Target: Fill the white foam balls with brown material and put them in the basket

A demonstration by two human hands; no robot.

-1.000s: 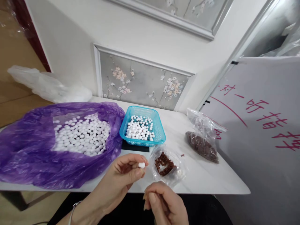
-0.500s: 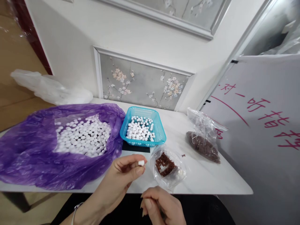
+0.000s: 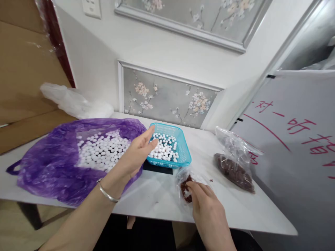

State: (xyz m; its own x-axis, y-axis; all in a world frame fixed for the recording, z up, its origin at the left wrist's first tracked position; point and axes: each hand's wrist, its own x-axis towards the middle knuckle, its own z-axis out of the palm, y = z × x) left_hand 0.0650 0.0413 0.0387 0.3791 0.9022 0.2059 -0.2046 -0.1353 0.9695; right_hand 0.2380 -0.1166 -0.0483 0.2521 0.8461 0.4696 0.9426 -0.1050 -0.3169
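My left hand (image 3: 137,150), with a silver bracelet on its wrist, reaches over the left edge of a blue plastic basket (image 3: 185,148). Its thumb and forefinger are apart, and no piece shows between them. Small white round pieces (image 3: 163,150) lie inside the basket. My right hand (image 3: 206,205) is at a clear plastic bag (image 3: 180,174) that contains small dark brown pieces (image 3: 185,195). The right fingertips are pinched together at those pieces; what they grip is too small to make out.
A purple plastic bag (image 3: 52,174) full of white round pieces spreads across the table's left side. A zip bag of brown pieces (image 3: 232,170) lies at the right. A black flat item (image 3: 157,168) is under the basket. Behind stands the wall; a whiteboard (image 3: 288,174) is on the right.
My left hand has moved forward to the basket, and the white piece it pinched is no longer seen in it. My right hand has gone forward into the clear bag's opening.
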